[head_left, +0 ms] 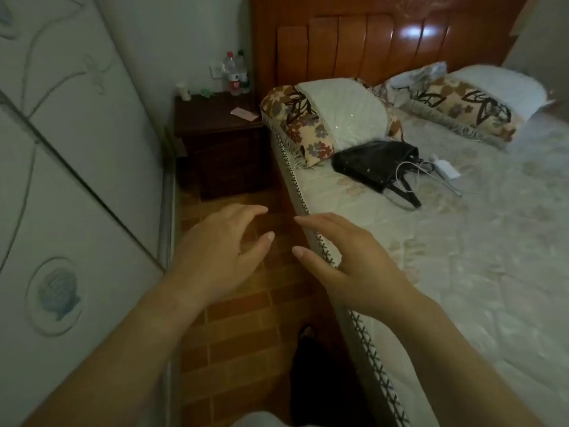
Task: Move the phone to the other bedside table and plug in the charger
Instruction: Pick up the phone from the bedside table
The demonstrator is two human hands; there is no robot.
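Observation:
A pink phone [244, 113] lies flat on the dark wooden bedside table [215, 127], near its right edge beside the bed. A white charger with its cable [443, 169] rests on the mattress, next to a black handbag [377, 163]. A white wall socket [217, 70] sits above the table, behind the bottles. My left hand [215, 251] and my right hand [351, 266] hover in front of me over the floor and the bed's edge, far short of the table. Both hold nothing, fingers spread and slightly curled.
Two plastic bottles [235, 72], a small white cup [183, 90] and a green item stand at the table's back. A white wardrobe [70, 167] lines the left. The bed [462, 257] with two floral pillows fills the right. A narrow brick-tiled aisle [246, 318] runs between them.

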